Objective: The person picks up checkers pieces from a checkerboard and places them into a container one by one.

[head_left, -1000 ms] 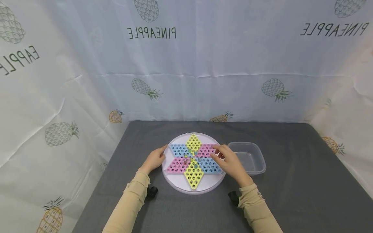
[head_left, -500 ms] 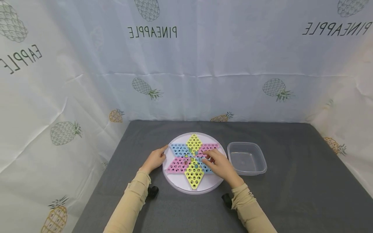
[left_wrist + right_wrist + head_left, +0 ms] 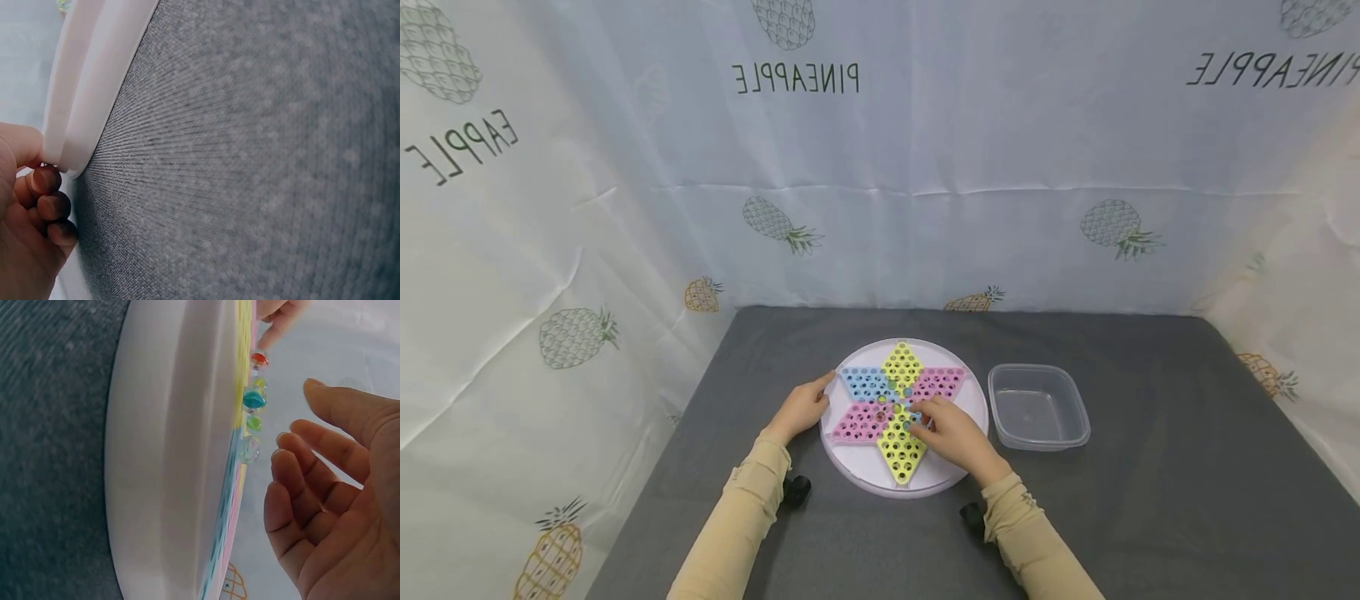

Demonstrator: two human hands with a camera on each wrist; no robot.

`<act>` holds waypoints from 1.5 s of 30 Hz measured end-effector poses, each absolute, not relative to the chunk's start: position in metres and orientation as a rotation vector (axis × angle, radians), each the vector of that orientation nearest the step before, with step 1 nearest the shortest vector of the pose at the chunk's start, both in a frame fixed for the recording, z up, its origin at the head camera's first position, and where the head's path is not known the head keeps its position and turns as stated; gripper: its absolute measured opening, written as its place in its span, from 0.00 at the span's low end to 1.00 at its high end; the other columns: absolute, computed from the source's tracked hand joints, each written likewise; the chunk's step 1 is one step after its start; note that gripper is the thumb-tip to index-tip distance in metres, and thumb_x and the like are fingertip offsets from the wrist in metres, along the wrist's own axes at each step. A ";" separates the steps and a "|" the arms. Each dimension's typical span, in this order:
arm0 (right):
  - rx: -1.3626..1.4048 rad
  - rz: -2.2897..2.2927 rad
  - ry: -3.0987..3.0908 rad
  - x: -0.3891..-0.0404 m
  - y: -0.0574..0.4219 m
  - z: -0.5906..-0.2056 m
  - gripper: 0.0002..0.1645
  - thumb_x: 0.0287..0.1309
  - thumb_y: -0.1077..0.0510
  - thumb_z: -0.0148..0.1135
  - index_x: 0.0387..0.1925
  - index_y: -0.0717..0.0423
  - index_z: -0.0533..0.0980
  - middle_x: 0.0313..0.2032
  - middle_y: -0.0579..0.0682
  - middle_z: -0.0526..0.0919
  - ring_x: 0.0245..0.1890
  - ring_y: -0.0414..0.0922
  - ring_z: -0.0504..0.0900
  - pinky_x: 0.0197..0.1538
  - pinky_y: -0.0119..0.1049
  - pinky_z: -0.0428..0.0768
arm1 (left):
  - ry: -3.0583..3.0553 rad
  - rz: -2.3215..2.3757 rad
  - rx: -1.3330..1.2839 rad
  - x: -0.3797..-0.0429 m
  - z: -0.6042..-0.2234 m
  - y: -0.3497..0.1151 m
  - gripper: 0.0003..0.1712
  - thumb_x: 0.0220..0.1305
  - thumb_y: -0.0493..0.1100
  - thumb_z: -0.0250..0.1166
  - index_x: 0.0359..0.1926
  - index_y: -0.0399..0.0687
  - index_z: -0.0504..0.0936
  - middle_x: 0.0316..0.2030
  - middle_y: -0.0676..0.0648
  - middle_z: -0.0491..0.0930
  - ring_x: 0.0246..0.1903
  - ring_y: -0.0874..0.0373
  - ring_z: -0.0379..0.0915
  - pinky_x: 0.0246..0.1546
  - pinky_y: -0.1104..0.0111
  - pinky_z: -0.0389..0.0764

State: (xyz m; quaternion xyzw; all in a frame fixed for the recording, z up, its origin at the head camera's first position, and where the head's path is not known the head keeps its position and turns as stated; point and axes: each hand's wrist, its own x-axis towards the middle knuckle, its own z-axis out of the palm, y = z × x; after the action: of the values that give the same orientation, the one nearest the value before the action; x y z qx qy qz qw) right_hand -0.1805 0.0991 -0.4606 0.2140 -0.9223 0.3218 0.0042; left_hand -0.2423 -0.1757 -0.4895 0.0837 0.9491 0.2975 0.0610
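Head view: left hand (image 3: pixel 800 412) grips the board (image 3: pixel 855 459) by its edge; right hand (image 3: pixel 955 432), relaxed and empty, hovers by marbles (image 3: pixel 254 398) mid-board, probably light, hard and slippery, best pinched around their sides.

R grip (image 3: pixel 350 525) half-curled, nr marbles (image 3: pixel 254 398) | marbles atop wht-sided brd (image 3: pixel 140 456) | gry cloth (image 3: pixel 50 456) under

Dark gray tabletop (image 3: pixel 1150 500), pale curtain (image 3: pixel 962 133) behind it, printed pineapples (image 3: pixel 767 217), 3 lines of mirrored lettering (image 3: pixel 795 78)
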 end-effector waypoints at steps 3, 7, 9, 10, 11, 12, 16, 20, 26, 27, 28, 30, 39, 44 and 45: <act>0.649 0.950 -2.948 -0.181 0.096 -0.462 0.17 0.55 0.53 0.63 0.45 0.57 0.80 0.29 0.45 0.75 0.27 0.37 0.68 0.31 0.30 0.68 | 2.873 0.905 0.256 -0.242 -0.489 -0.175 0.29 0.65 0.38 0.51 0.67 0.45 0.63 0.58 0.43 0.73 0.35 0.55 0.68 0.41 0.62 0.66; 0.649 0.884 -2.980 -0.184 0.093 -0.465 0.17 0.54 0.53 0.63 0.44 0.57 0.80 0.29 0.45 0.74 0.26 0.37 0.67 0.32 0.31 0.68 | 2.876 0.903 0.256 -0.241 -0.488 -0.175 0.29 0.65 0.38 0.51 0.67 0.45 0.64 0.62 0.42 0.70 0.42 0.54 0.69 0.47 0.60 0.70; 0.648 0.853 -2.982 -0.185 0.092 -0.466 0.16 0.54 0.53 0.64 0.43 0.57 0.80 0.28 0.45 0.74 0.26 0.37 0.68 0.32 0.31 0.69 | 2.871 0.906 0.253 -0.241 -0.488 -0.175 0.29 0.65 0.38 0.51 0.67 0.44 0.64 0.62 0.42 0.69 0.44 0.54 0.69 0.55 0.57 0.71; 0.649 0.845 -2.981 -0.185 0.092 -0.467 0.16 0.54 0.53 0.64 0.42 0.57 0.81 0.28 0.45 0.75 0.27 0.37 0.68 0.32 0.31 0.69 | 2.868 0.910 0.250 -0.242 -0.488 -0.174 0.29 0.65 0.38 0.51 0.67 0.44 0.64 0.63 0.42 0.69 0.44 0.53 0.69 0.57 0.56 0.70; 0.651 0.835 -2.980 -0.186 0.092 -0.467 0.15 0.53 0.53 0.64 0.42 0.57 0.81 0.28 0.45 0.75 0.27 0.37 0.68 0.32 0.32 0.69 | 2.865 0.916 0.245 -0.242 -0.488 -0.174 0.29 0.65 0.38 0.51 0.67 0.44 0.64 0.64 0.42 0.68 0.45 0.54 0.68 0.58 0.56 0.70; 0.653 0.828 -2.981 -0.186 0.092 -0.468 0.15 0.53 0.53 0.64 0.41 0.57 0.81 0.28 0.45 0.75 0.27 0.37 0.68 0.31 0.32 0.69 | 2.863 0.917 0.239 -0.242 -0.488 -0.174 0.29 0.65 0.38 0.51 0.67 0.44 0.64 0.63 0.42 0.68 0.45 0.54 0.68 0.57 0.56 0.70; 0.649 0.822 -2.991 -0.188 0.091 -0.469 0.14 0.52 0.54 0.65 0.39 0.57 0.81 0.27 0.44 0.74 0.26 0.37 0.67 0.31 0.31 0.68 | 2.854 0.921 0.214 -0.243 -0.488 -0.173 0.29 0.65 0.39 0.51 0.67 0.46 0.64 0.58 0.43 0.72 0.43 0.54 0.68 0.44 0.60 0.68; 0.639 0.823 -2.996 -0.188 0.089 -0.470 0.13 0.52 0.54 0.65 0.38 0.56 0.80 0.27 0.44 0.74 0.25 0.38 0.67 0.30 0.31 0.67 | 2.853 0.913 0.206 -0.243 -0.488 -0.172 0.29 0.65 0.38 0.51 0.67 0.46 0.64 0.56 0.43 0.73 0.42 0.54 0.68 0.42 0.61 0.66; 0.612 0.829 -2.997 -0.190 0.088 -0.473 0.12 0.52 0.55 0.65 0.37 0.56 0.79 0.29 0.45 0.76 0.26 0.38 0.69 0.30 0.31 0.68 | 2.844 0.921 0.192 -0.243 -0.489 -0.172 0.28 0.65 0.39 0.49 0.67 0.46 0.64 0.63 0.43 0.68 0.45 0.53 0.67 0.47 0.61 0.68; 0.607 0.832 -2.996 -0.190 0.088 -0.473 0.11 0.52 0.55 0.65 0.37 0.56 0.79 0.29 0.45 0.76 0.26 0.37 0.69 0.30 0.31 0.68 | 2.848 0.926 0.195 -0.242 -0.489 -0.172 0.28 0.65 0.39 0.50 0.67 0.46 0.64 0.63 0.43 0.69 0.45 0.53 0.67 0.47 0.60 0.68; 0.604 0.834 -2.996 -0.190 0.088 -0.474 0.11 0.52 0.55 0.65 0.37 0.55 0.79 0.28 0.45 0.75 0.26 0.37 0.69 0.30 0.31 0.68 | 2.852 0.928 0.197 -0.242 -0.489 -0.172 0.28 0.65 0.39 0.50 0.67 0.46 0.64 0.61 0.42 0.70 0.44 0.53 0.67 0.46 0.60 0.68; 0.597 0.842 -2.999 -0.189 0.088 -0.474 0.11 0.52 0.55 0.65 0.36 0.55 0.78 0.27 0.44 0.74 0.24 0.37 0.68 0.29 0.30 0.67 | 2.860 0.934 0.204 -0.242 -0.488 -0.173 0.28 0.65 0.38 0.50 0.67 0.45 0.65 0.58 0.42 0.73 0.43 0.53 0.67 0.45 0.60 0.68; 0.577 0.876 -2.977 -0.188 0.088 -0.473 0.10 0.54 0.55 0.64 0.37 0.53 0.78 0.26 0.43 0.72 0.23 0.37 0.67 0.28 0.29 0.66 | 2.867 0.995 0.172 -0.245 -0.487 -0.173 0.28 0.60 0.37 0.53 0.64 0.47 0.70 0.19 0.50 0.62 0.17 0.61 0.51 0.26 0.68 0.63; 0.579 0.878 -2.941 -0.187 0.090 -0.467 0.10 0.54 0.54 0.64 0.38 0.52 0.78 0.26 0.41 0.72 0.23 0.35 0.66 0.28 0.28 0.66 | 2.858 1.048 0.093 -0.248 -0.488 -0.175 0.28 0.57 0.37 0.56 0.62 0.49 0.72 0.12 0.54 0.55 0.14 0.63 0.48 0.18 0.72 0.57; 0.579 0.881 -2.935 -0.186 0.091 -0.466 0.10 0.54 0.54 0.64 0.38 0.52 0.78 0.25 0.41 0.72 0.23 0.35 0.66 0.28 0.28 0.65 | 2.854 1.054 0.082 -0.248 -0.489 -0.175 0.29 0.57 0.37 0.56 0.62 0.50 0.72 0.11 0.55 0.55 0.13 0.63 0.48 0.17 0.72 0.57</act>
State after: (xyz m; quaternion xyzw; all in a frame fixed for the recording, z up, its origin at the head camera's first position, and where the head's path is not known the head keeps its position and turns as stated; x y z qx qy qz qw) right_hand -0.1864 0.0907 -0.4662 0.1858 -0.9411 0.2824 0.0116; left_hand -0.2475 -0.1748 -0.4892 0.0269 0.9366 0.3459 0.0489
